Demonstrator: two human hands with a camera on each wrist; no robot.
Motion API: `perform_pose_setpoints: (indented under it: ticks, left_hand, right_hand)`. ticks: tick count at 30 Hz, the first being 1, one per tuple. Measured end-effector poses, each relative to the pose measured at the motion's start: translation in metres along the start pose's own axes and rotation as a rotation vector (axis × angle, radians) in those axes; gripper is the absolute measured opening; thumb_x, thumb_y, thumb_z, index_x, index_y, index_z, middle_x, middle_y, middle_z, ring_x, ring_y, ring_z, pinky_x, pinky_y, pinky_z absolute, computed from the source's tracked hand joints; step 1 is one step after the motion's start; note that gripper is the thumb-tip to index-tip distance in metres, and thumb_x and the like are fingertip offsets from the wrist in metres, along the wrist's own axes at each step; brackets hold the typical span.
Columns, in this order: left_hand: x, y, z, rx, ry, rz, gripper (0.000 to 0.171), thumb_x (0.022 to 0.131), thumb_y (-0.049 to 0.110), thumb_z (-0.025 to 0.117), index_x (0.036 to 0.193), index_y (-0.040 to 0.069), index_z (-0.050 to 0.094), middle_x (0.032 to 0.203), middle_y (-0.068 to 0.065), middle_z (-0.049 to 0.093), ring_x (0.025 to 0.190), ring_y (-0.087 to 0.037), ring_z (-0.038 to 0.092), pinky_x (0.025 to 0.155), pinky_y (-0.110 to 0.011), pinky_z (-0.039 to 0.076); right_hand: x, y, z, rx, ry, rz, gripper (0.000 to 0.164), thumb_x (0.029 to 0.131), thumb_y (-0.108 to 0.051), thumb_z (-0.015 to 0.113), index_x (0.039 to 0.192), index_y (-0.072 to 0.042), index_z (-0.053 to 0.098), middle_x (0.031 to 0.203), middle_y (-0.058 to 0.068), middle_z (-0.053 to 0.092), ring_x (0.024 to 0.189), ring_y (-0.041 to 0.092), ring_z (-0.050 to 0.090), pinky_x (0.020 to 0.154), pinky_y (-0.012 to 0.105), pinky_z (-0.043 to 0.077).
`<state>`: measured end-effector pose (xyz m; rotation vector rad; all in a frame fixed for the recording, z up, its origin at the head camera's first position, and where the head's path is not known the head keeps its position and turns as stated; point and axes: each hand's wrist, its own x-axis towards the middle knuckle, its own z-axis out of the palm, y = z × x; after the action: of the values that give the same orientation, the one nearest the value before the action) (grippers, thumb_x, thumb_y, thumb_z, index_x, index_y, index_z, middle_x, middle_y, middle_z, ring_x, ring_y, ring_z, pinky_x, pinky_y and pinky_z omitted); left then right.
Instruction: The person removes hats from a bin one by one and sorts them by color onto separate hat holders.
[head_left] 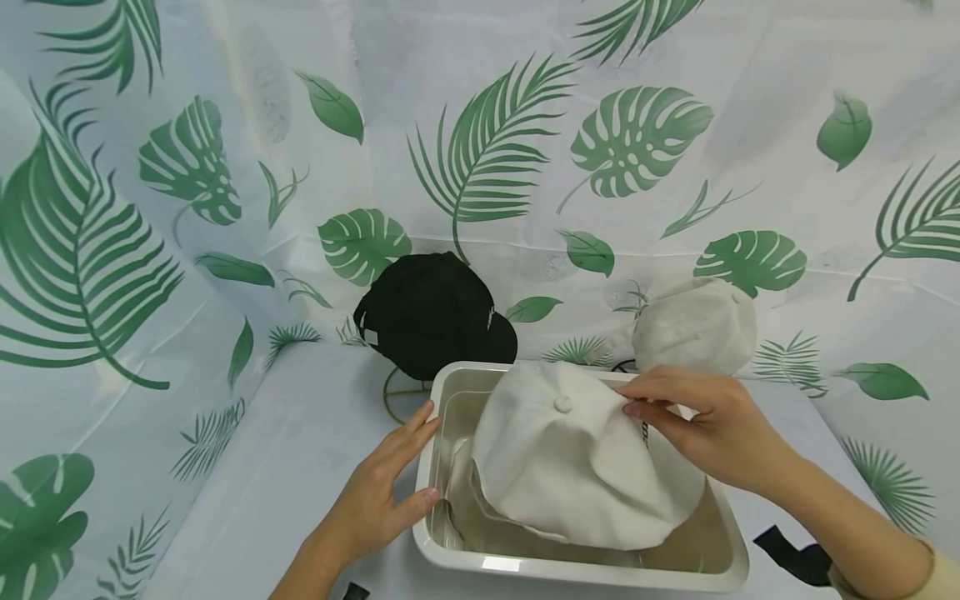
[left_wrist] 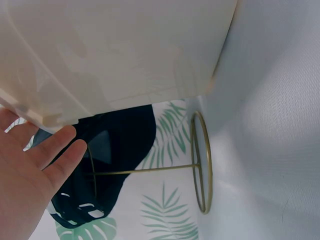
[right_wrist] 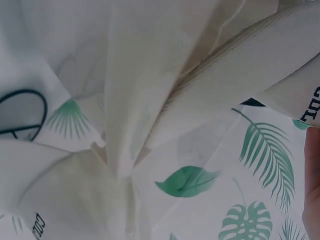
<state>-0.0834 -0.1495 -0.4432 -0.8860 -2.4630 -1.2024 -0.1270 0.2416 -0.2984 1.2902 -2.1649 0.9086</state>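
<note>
A white cap (head_left: 555, 475) with a button on its crown lies in the beige plastic basin (head_left: 577, 571), its crown creased. My right hand (head_left: 716, 429) pinches the cap's fabric at its upper right between thumb and fingers. In the right wrist view, dark lettering shows on the cap (right_wrist: 315, 100) beside the edge of that hand (right_wrist: 312, 180). My left hand (head_left: 378, 492) touches the basin's left rim with fingers fairly straight. The left wrist view has those fingers by the rim, below the basin's outer wall (left_wrist: 115, 55).
Behind the basin, a black cap (head_left: 435, 321) sits on a gold wire stand (head_left: 405, 392). Another white cap (head_left: 697, 329) stands at the back right. A black strip (head_left: 791, 554) lies right of the basin on the white table (head_left: 285, 483). Leaf-patterned cloth (head_left: 510, 42) encloses the space.
</note>
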Motion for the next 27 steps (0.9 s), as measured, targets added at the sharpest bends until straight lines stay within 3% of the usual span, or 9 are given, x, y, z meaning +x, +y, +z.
perform_pose_setpoints:
  ticks: [5,16,21,27]
  left_hand:
    - [0.0,0.0,0.0,0.002,-0.001,0.005,0.072,0.094,0.026,0.067,0.16,0.01,0.044,0.171,-0.005,0.03,0.152,-0.026,0.039,0.111,-0.057,0.045]
    - [0.0,0.0,0.0,-0.001,0.003,0.009,0.072,0.093,0.025,0.068,0.16,0.01,0.044,0.171,-0.005,0.03,0.151,-0.026,0.039,0.112,-0.054,0.044]
    - [0.0,-0.001,0.0,-0.007,0.004,0.006,0.072,0.093,0.025,0.068,0.16,0.01,0.044,0.171,-0.005,0.03,0.152,-0.026,0.039,0.112,-0.054,0.044]
    - [-0.001,-0.001,0.001,-0.008,0.008,0.009,0.072,0.093,0.025,0.068,0.159,0.009,0.044,0.171,-0.005,0.03,0.152,-0.026,0.039,0.113,-0.054,0.044]
  right_hand:
    - [0.004,0.004,-0.005,-0.003,0.038,-0.064,0.034,0.105,-0.033,0.063,0.103,-0.003,0.079,0.096,0.001,0.078,0.089,-0.002,0.067,0.076,0.01,0.053]
    - [0.013,0.001,-0.027,-0.092,0.091,-0.066,0.042,0.104,-0.038,0.064,0.096,0.0,0.08,0.094,-0.001,0.077,0.091,-0.005,0.067,0.073,0.007,0.051]
    - [0.016,0.001,-0.039,-0.134,0.161,-0.052,0.047,0.102,-0.041,0.066,0.093,0.003,0.08,0.091,-0.004,0.077,0.09,-0.008,0.066,0.077,0.005,0.049]
    - [0.017,0.007,-0.053,-0.177,0.255,0.03,0.058,0.1,-0.048,0.067,0.089,0.007,0.079,0.091,-0.01,0.076,0.087,-0.009,0.065,0.081,0.005,0.049]
